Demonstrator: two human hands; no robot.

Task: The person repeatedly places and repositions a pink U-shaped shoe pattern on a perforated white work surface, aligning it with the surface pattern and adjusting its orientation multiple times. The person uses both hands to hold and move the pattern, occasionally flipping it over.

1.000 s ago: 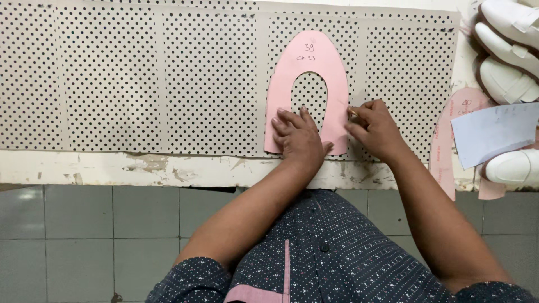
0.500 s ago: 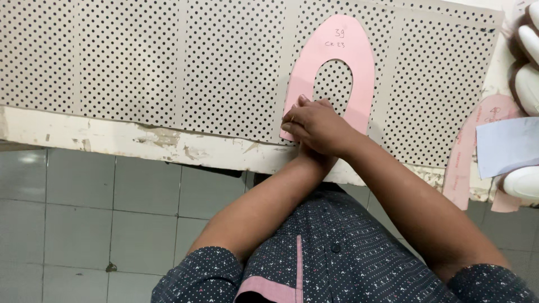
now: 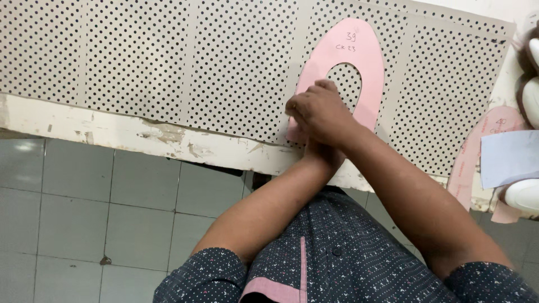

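Change: my right hand (image 3: 323, 112) has crossed over my left hand (image 3: 321, 152) since a second ago, when the two sat side by side on the template; the view has also shifted.
Perforated sheet (image 3: 168, 62): lies flat across the bench, left of the work.
Bench edge (image 3: 112, 126): chipped and uneven; a catch point.
Pink shoe template (image 3: 359, 53): flat on the sheet, my hands at its lower left leg.
Fingers: right curled down, pressing; left hidden beneath, state cannot be told.
Risk: crossed wrists weaken my hold; the template could slide and skew.
Right side: second pink template (image 3: 477, 151), blue-grey paper (image 3: 508, 157), white shoes (image 3: 525, 193) crowd that end.
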